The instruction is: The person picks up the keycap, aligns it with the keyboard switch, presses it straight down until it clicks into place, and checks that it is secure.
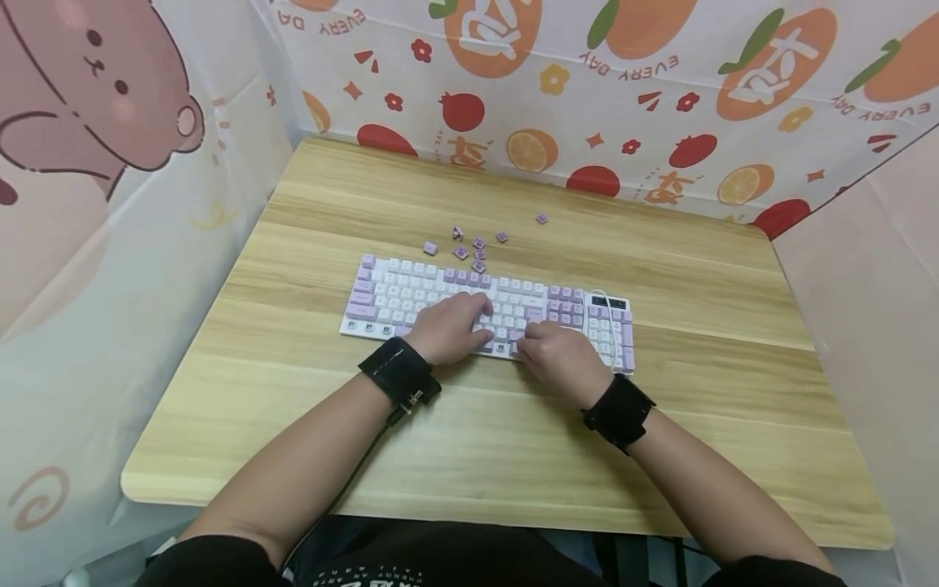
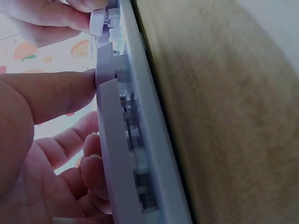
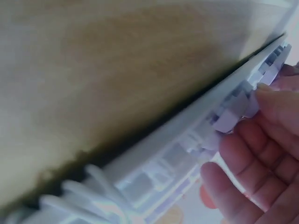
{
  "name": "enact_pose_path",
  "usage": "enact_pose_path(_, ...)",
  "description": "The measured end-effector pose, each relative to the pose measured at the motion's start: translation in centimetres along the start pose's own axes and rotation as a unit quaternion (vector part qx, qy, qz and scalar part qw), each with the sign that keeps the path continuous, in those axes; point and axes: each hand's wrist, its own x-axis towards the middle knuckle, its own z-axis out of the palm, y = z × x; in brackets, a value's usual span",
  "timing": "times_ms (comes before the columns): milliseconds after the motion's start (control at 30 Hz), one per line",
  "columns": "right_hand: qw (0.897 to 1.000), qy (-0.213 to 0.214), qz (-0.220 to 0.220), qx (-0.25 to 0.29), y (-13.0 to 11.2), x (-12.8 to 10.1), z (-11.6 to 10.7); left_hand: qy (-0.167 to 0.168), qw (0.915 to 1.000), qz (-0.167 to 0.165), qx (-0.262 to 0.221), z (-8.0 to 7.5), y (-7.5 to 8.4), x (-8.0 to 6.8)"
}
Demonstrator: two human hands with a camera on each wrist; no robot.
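A white and lilac keyboard lies on the table. My left hand rests over its lower middle, with the thumb touching a lilac keycap and the other fingers loosely bent over the keys. Just to its right, my right hand pinches a lilac keycap on the front row between thumb and finger. That keycap still sits at its switch in the left wrist view. Bare switches show at the front left corner. My hands cover part of the front row.
Several loose lilac keycaps lie behind the keyboard, one farther right. A white cable lies across the keyboard's right end. The wooden table meets printed cloth at the back and left. A black cable runs from the left wristband.
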Motion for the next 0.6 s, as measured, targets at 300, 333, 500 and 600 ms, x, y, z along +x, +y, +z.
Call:
enact_pose_path(300,0.992,-0.033,-0.052,-0.112,-1.3,0.2,-0.4,0.006,0.9999,0.004,0.009,-0.4,0.1,0.0)
enact_pose_path(333,0.991,-0.039,-0.052,-0.113,-1.3,0.1,-0.5,0.008,0.9999,0.005,0.008,-0.4,0.1,0.0)
enact_pose_path(500,0.997,-0.064,-0.021,-0.045,-0.7,-0.2,-1.3,0.010,0.9999,0.004,0.002,-0.3,0.1,-0.1)
enact_pose_path(600,0.996,-0.080,0.008,0.039,0.1,-0.4,-1.8,0.006,1.0000,0.002,0.004,-0.1,0.2,-0.4)
